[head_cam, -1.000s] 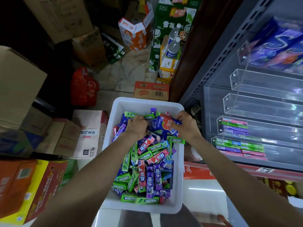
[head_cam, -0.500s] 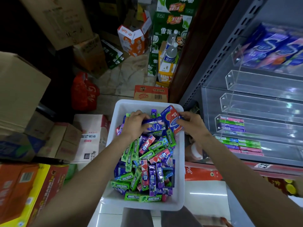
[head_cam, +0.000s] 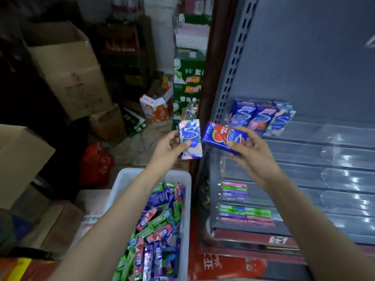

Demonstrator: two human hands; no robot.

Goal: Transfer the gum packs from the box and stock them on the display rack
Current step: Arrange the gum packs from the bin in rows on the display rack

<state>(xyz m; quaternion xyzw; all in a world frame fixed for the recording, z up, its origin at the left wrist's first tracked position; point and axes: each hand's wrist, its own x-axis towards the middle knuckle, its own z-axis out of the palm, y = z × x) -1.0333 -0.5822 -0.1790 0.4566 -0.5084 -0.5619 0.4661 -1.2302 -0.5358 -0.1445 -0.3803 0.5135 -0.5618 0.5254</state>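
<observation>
Quickly, counts: two hands up, one flat gum pack each. Left hand (head_cam: pixel 169 146) pinches a blue-and-pale-pink pack (head_cam: pixel 190 138), thumb on its face, other fingers behind it, pack roughly upright. Right hand (head_cam: pixel 250 151) grips a blue pack with a watermelon print (head_cam: pixel 224 136), thumb on its front near the lower right corner, curled fingers underneath, pack tilted. The two packs sit just beside each other, not touching, held above the far end of the white box (head_cam: pixel 183 201) and in front of the left edge of the display rack (head_cam: pixel 304 78).

Three blue packs (head_cam: pixel 261 116) stand side by side in the rack's upper clear tray. Lower down, two small stacks of stick packs: upper stack (head_cam: pixel 234 191) shows about four layers, lower stack (head_cam: pixel 245 216) about four layers, two packs wide; exact counts blurry. Several clear trays (head_cam: pixel 334 159) to the right show glare only.

Box holds a loose heap of stick packs (head_cam: pixel 156 230), green, purple, pink-red, too many and too blurred to count; its near end is cut off by the frame bottom, and the left forearm covers part of it.

Left side: cardboard cartons (head_cam: pixel 71 74), a red bag (head_cam: pixel 95 163), green drink cases (head_cam: pixel 188 82), print unreadable.
</observation>
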